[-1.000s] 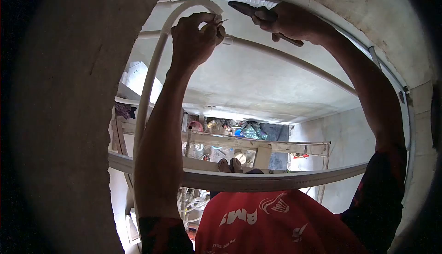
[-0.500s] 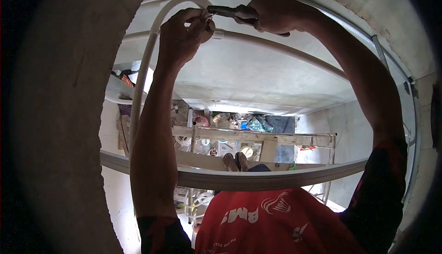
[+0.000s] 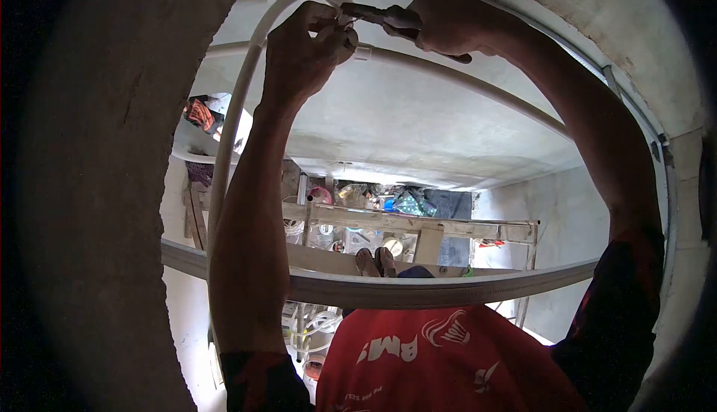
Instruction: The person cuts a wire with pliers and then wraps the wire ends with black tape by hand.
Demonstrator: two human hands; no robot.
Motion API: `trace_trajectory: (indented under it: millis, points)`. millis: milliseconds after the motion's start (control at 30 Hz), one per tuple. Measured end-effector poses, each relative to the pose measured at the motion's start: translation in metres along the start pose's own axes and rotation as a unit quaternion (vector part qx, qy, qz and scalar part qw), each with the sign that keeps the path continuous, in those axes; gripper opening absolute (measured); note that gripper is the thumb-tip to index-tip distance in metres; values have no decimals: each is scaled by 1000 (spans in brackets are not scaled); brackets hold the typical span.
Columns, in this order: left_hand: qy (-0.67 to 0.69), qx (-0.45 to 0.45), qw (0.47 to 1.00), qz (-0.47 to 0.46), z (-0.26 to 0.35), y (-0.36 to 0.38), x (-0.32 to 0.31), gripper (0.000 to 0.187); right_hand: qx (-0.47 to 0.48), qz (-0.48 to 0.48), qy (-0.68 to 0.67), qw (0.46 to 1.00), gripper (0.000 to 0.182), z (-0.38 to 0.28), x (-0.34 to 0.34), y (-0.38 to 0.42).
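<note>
Overhead, my right hand (image 3: 452,23) is closed around a pair of dark pliers (image 3: 367,13), whose jaws point left. My left hand (image 3: 302,61) is raised beside the jaw tips, thumb and fingers pinched together. What it pinches is small and partly hidden by the fingers; a thin strand shows at the jaws. A white corrugated conduit (image 3: 243,91) curves up behind my left hand and bends over near the pliers. Behind both hands, a straight white pipe (image 3: 470,79) with a coupling runs across to the right.
A metal channel (image 3: 448,289) crosses in front of my chest. My feet (image 3: 376,262) stand on a plank (image 3: 321,258) by a scaffold rail (image 3: 418,223). Clutter and coiled tubing (image 3: 321,322) lie far below. A person in orange and dark clothing (image 3: 200,113) shows at left. Rough concrete edges (image 3: 112,188) the left.
Both hands and the pliers have shifted very slightly right, with the view moving a little too. More of the person in orange shows at left. The grip on the pliers is unchanged.
</note>
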State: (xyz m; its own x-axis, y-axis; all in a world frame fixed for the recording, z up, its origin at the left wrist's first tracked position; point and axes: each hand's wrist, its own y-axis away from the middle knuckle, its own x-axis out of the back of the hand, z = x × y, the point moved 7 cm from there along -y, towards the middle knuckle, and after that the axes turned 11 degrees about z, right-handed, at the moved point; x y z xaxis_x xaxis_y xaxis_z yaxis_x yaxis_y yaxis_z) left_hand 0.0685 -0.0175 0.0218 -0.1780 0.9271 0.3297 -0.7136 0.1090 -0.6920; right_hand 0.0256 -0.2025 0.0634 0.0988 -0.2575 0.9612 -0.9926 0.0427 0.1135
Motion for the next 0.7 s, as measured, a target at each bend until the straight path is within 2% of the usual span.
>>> trace_trajectory:
  millis: [33, 100, 133, 200, 233, 300, 333, 367, 433, 567, 633, 700]
  points:
    - [1, 1, 1000, 1, 0, 0, 1, 29, 0, -1, 1, 1000, 35, 3, 0, -1]
    - [2, -3, 1000, -14, 2, -1, -2, 29, 69, 64, 119, 988, 29, 8, 8, -7]
    - [2, -3, 1000, -13, 1, -1, -3, 29, 69, 64, 121, 988, 29, 20, 6, -7]
    - [9, -61, 997, -40, 6, 0, -7, 30, 187, 214, 210, 935, 25, 27, 20, -3]
    - [6, -63, 997, -40, 8, -1, -6, 30, 188, 216, 208, 935, 25, 34, 21, -1]
    - [0, -55, 998, -35, 9, -1, -5, 28, 243, 306, 219, 894, 26, 34, 34, 8]
    - [12, -59, 998, -30, 2, -3, -8, 26, 254, 321, 279, 869, 27, 32, 34, 8]
    - [9, -64, 997, -33, -1, -4, -10, 26, 252, 325, 275, 869, 27, 34, 34, 7]
    - [-1, -57, 998, -33, 3, -2, -9, 26, 321, 382, 287, 817, 29, 30, 33, 11]
    - [-47, -72, 995, -44, 14, -3, -8, 26, 347, 401, 257, 808, 27, 37, 27, 6]
    - [-59, -132, 989, -30, 23, -3, -6, 23, 358, 401, 259, 803, 31, 36, 25, 2]
    - [-53, -113, 991, -41, 18, -3, -11, 24, 356, 425, 280, 784, 34, 29, 28, 6]
